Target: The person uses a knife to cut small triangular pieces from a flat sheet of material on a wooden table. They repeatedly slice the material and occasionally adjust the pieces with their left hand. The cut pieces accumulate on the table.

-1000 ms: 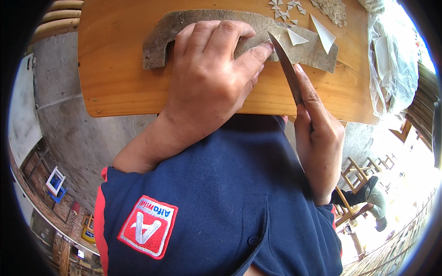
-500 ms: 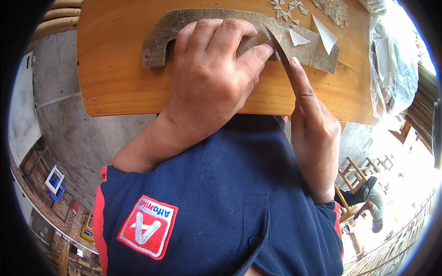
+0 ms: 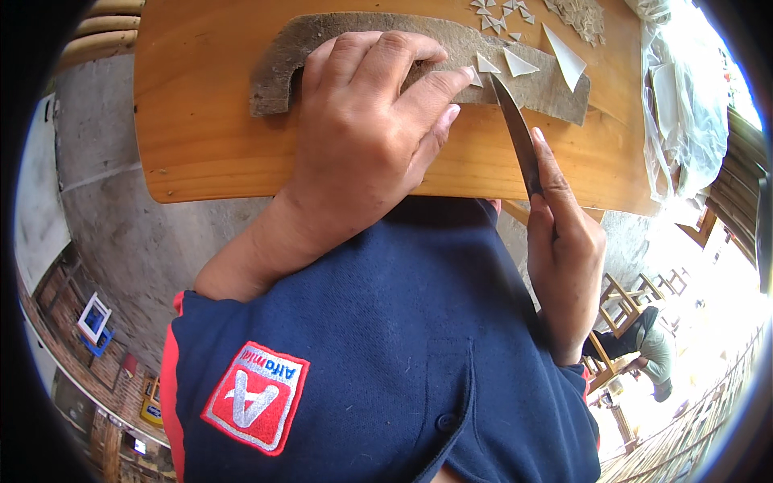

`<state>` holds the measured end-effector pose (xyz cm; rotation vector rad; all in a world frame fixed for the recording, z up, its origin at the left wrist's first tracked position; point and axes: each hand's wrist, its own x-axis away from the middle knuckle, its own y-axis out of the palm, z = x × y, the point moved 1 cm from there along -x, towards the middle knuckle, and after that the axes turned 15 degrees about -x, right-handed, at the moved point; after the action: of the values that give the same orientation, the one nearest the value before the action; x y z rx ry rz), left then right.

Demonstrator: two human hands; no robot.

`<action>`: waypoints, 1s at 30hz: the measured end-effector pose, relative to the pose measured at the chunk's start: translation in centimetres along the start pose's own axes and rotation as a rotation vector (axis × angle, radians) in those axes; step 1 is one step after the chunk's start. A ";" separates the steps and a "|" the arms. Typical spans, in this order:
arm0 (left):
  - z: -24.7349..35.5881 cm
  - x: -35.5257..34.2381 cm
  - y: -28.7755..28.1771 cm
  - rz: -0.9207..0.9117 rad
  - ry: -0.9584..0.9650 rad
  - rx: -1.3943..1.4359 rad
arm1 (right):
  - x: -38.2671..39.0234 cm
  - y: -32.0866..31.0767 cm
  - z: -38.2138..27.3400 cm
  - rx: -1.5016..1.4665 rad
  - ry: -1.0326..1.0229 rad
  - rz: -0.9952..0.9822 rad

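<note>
My left hand (image 3: 374, 133) rests curled over a worn, curved grey board (image 3: 555, 101), its forefinger pressed on a small white piece (image 3: 476, 80). My right hand (image 3: 564, 241) grips a dark, narrow knife (image 3: 519, 137), forefinger along the blade, whose tip lies on the board just right of that piece. A small white triangle (image 3: 487, 66) and a larger one (image 3: 520, 66) lie on the board; a long white sliver (image 3: 564, 56) overlaps its right end. Several tiny triangles (image 3: 503, 16) and a pile of thin scraps (image 3: 580, 20) sit beyond the board.
The wooden table (image 3: 201, 161) has a clear plastic bag with white sheets (image 3: 676, 105) along its right edge. A person in a pale green top (image 3: 652, 354) bends among wooden chair frames (image 3: 620, 310) at lower right. A white-and-blue object (image 3: 95, 322) stands at lower left.
The knife and right hand have shifted down and rightward, away from my left fingertips. A small white triangle now shows separately on the board where the blade was.
</note>
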<state>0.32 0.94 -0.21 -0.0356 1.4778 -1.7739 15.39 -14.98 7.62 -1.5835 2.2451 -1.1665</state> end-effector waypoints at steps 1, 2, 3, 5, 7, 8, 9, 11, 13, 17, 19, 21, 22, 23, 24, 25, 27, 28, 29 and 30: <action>0.0 0.0 0.0 0.007 -0.009 0.017 | 0.1 0.0 0.1 -0.019 -0.010 0.007; 0.0 0.0 0.0 0.004 -0.010 0.014 | 0.1 0.1 0.2 -0.039 -0.022 0.013; 0.0 0.0 0.0 0.006 -0.014 0.021 | 0.1 0.1 0.2 -0.059 -0.034 0.021; 0.1 0.0 0.1 0.012 -0.013 0.019 | 0.1 0.2 0.3 -0.039 -0.096 0.007; 0.2 0.1 0.0 0.014 -0.010 0.002 | 0.2 0.1 0.4 -0.020 -0.116 -0.005; 0.3 0.1 -0.1 0.009 -0.004 -0.008 | 0.3 0.1 0.3 -0.013 -0.107 -0.011; 0.3 0.2 -0.1 0.003 0.002 -0.019 | 0.4 0.0 0.3 0.008 -0.080 -0.020; 0.4 0.3 -0.2 -0.007 0.007 -0.018 | 0.4 -0.2 0.2 -0.029 -0.033 -0.007; 0.4 0.4 -0.4 -0.014 0.003 0.011 | 0.4 -0.2 0.0 -0.039 -0.014 0.005; 0.4 0.5 -0.5 -0.028 -0.002 0.019 | 0.0 0.2 -0.2 -0.039 -0.070 0.025; 0.5 0.5 -0.5 -0.028 -0.014 0.025 | -0.2 0.3 -0.3 -0.023 -0.091 0.023; 0.6 0.5 -0.5 -0.042 -0.010 -0.009 | -0.4 0.4 -0.2 0.008 -0.105 0.012; 0.6 0.5 -0.5 -0.045 -0.008 -0.024 | -0.6 0.4 -0.1 0.022 -0.120 0.014; 0.7 0.5 -0.5 -0.051 -0.002 -0.033 | -0.9 0.3 0.1 0.034 -0.139 0.014; 0.7 0.5 -0.4 -0.052 0.004 -0.040 | -1.2 0.3 0.3 0.042 -0.169 0.016; 0.7 0.4 -0.5 -0.053 0.009 -0.047 | -1.5 0.2 0.5 0.041 -0.204 0.024; 0.7 0.4 -0.4 -0.050 0.007 -0.053 | -2.1 0.3 1.0 0.055 -0.284 0.042; 0.7 0.4 -0.5 -0.045 0.005 -0.054 | -2.3 0.4 1.2 0.032 -0.312 0.041; 0.6 0.4 -0.5 -0.043 0.003 -0.054 | -2.4 0.4 1.3 0.033 -0.327 0.041; 0.6 0.4 -0.5 -0.036 0.001 -0.051 | -2.5 0.3 1.4 0.035 -0.327 0.035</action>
<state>0.08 0.19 0.21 -0.0878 1.5317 -1.7654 16.92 -13.49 5.74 -1.5817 2.0218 -0.8594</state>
